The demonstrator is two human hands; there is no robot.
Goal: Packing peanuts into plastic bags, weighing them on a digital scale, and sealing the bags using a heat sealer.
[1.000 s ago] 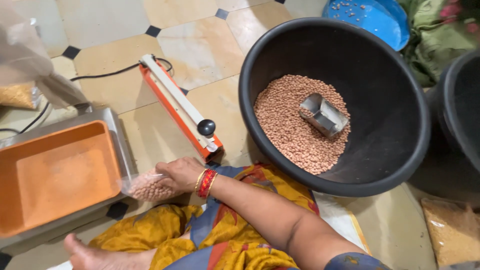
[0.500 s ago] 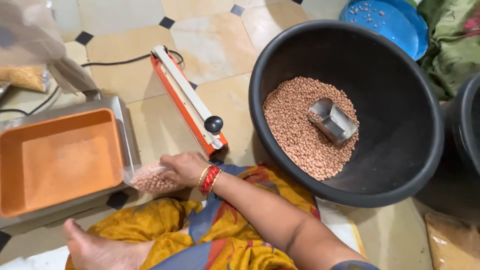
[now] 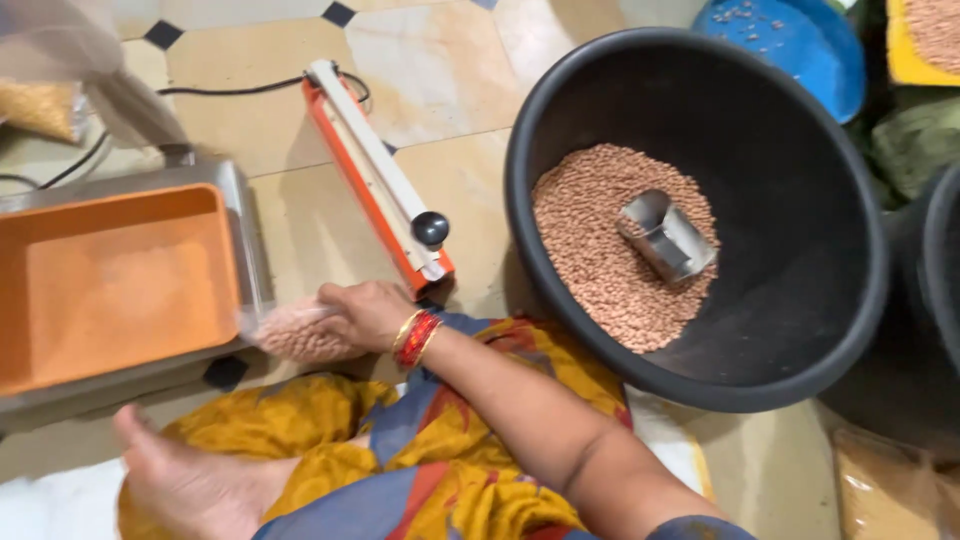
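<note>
Pouch (image 3: 300, 335) of peanuts is staying put beside the orange tray (image 3: 120, 280), the right hand (image 3: 368, 312) still gripping it closed, left hand unseen.

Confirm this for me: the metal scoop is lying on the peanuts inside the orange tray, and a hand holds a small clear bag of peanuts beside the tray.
Not quite. In the head view the metal scoop lies on the peanuts inside the big black tub, not the orange tray. The rest holds: a hand grips a small clear bag of peanuts beside the tray.
</note>
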